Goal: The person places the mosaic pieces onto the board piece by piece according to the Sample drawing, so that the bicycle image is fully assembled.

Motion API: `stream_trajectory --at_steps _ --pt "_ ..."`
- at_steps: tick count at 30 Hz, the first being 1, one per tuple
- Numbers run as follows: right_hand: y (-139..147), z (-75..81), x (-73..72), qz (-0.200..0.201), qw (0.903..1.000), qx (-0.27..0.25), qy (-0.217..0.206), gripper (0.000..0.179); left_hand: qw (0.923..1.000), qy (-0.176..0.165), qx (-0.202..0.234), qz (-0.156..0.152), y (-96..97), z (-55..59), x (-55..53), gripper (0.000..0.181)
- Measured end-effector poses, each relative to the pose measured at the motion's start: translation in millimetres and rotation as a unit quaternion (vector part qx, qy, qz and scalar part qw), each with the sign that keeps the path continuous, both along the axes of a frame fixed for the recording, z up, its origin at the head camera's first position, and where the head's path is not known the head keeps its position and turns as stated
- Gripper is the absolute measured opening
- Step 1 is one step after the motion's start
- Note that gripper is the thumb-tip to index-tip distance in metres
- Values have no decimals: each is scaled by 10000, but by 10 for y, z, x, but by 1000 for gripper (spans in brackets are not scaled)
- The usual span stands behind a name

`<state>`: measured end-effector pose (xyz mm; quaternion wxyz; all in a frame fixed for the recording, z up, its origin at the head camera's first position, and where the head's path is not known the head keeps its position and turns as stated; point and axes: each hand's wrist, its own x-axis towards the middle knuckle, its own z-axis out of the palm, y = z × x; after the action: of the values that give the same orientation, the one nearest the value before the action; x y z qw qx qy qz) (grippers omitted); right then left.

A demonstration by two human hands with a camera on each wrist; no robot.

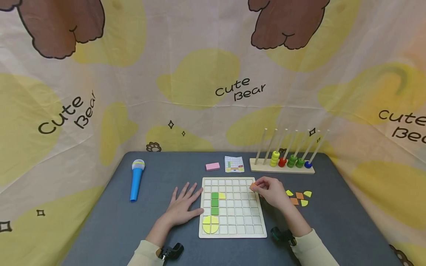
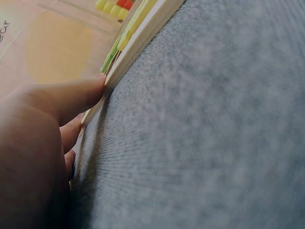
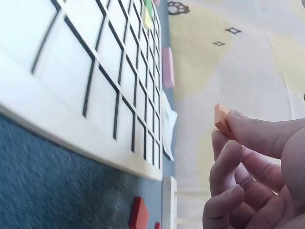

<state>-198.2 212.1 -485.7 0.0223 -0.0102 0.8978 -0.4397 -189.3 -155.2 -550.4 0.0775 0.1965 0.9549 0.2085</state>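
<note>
A white grid board point(image 1: 241, 235) lies on the table with wooden-edged sides. Between thumb and index finger, my right hand point(image 1: 273, 192) pinches an orange square tile point(image 3: 222, 119), raised over the board's far right corner. My left hand point(image 1: 181, 208) is spread on the table at the board's left side, its thumb and fingertips right at the edge. Three green square tiles point(image 1: 215, 203) form a column on the grid, with a yellow tile point(image 1: 222, 195) right of the top one. Yellow quarter-round tiles point(image 1: 210, 224) make a circle at the near left corner.
Loose orange and yellow tiles point(image 1: 299, 195) lie right of the board. A red piece point(image 3: 138, 213) sits beside its right edge. Behind stand a pink block point(image 1: 212, 166), a pattern card point(image 1: 234, 170) and a peg stand point(image 1: 266, 167) with colored beads. A blue microphone point(image 1: 135, 183) lies left.
</note>
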Motion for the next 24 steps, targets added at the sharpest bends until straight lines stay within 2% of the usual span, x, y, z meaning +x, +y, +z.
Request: stream_trajectory --at_steps 8,15,24 --pt "-148 -77 58 197 9998 3 -75 14 10000 15 -17 -13 4 17 4 83" --pt "-230 -162 116 181 9995 8 -250 12 10000 -15 -5 -26 5 26 8 82" --pt "-349 -219 171 513 9981 -17 -342 9 10000 64 -30 -19 3 6 5 82"
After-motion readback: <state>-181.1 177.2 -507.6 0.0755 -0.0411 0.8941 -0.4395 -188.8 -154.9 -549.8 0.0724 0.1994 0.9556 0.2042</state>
